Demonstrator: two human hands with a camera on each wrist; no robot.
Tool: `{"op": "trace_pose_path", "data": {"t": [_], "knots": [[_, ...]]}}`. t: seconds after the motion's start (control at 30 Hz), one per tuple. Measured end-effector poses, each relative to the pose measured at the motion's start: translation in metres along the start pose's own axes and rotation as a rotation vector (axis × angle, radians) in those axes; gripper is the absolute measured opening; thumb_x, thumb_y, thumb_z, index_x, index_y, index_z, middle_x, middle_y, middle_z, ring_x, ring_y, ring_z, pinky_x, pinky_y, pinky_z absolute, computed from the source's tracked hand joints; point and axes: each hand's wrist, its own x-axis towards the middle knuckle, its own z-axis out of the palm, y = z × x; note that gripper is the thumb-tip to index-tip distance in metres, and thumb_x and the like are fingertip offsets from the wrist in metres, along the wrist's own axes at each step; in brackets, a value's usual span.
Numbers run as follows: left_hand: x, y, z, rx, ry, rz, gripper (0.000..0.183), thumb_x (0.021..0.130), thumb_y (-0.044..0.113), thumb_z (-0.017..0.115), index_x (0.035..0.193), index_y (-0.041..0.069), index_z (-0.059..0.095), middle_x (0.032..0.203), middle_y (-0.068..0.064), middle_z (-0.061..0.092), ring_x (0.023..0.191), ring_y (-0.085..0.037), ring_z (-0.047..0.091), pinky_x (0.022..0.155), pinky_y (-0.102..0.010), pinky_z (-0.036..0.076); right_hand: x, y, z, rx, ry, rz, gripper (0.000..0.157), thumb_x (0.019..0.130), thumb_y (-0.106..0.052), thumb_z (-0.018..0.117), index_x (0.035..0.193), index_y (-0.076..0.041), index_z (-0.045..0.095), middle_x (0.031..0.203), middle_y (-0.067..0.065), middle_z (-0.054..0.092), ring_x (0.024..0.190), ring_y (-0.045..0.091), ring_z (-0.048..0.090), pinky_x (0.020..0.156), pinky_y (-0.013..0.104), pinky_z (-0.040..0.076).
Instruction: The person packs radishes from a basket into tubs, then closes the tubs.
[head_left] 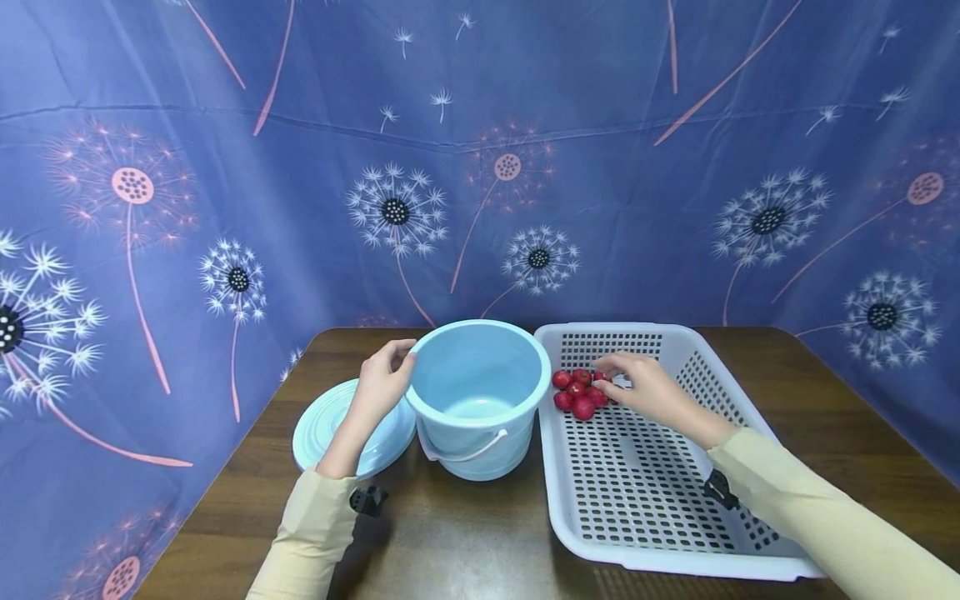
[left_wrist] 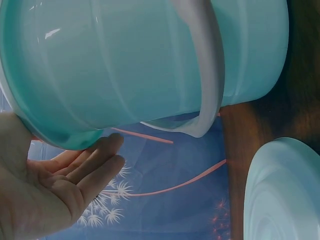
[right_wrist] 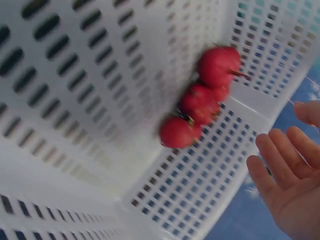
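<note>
My left hand [head_left: 384,379] holds the rim of a light blue bucket [head_left: 480,446], its thumb at the rim and its fingers [left_wrist: 95,167] along the outside. The bucket stands upright with its pale handle hanging down in front, and no contents show inside. On the right, several small round red fruits [head_left: 583,407] with stems, like hawthorns, lie clustered in a white perforated basket [head_left: 630,500]. Over their right side my right hand [head_left: 641,387] hovers, thumb and fingers apart. In the right wrist view nothing is between those fingers [right_wrist: 280,160].
A round light blue lid [head_left: 322,429] lies on the wooden table [head_left: 442,542] left of the bucket, partly behind my left forearm. The basket's left wall stands close to the bucket. A blue dandelion-print cloth [head_left: 480,100] hangs behind the table.
</note>
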Motion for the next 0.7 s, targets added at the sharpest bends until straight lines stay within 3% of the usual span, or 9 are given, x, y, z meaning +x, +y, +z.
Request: {"op": "trace_pose_path", "data": {"t": [0.3,0.7], "knots": [[0.000,-0.002,0.001,-0.017,-0.008,-0.035,0.034,0.097,0.024,0.049,0.126,0.008,0.055,0.118,-0.015,0.063,0.113,-0.031,0.058,0.095,-0.045,0.047,-0.002,0.002,0.013,0.049,-0.018,0.042,0.035,0.084,-0.022,0.071,0.110,0.000,0.065,0.102,0.015,0.067,0.092,0.027,0.063,0.080,0.047,0.053],[0.001,-0.002,0.002,-0.042,-0.060,-0.059,0.037,0.098,0.025,0.045,0.131,0.010,0.050,0.118,-0.015,0.062,0.112,-0.030,0.057,0.091,-0.046,0.047,-0.003,0.004,0.026,-0.006,-0.080,0.062,0.042,0.079,-0.027,0.075,0.111,-0.002,0.065,0.107,0.014,0.065,0.097,0.029,0.063,0.081,0.044,0.053]]}}
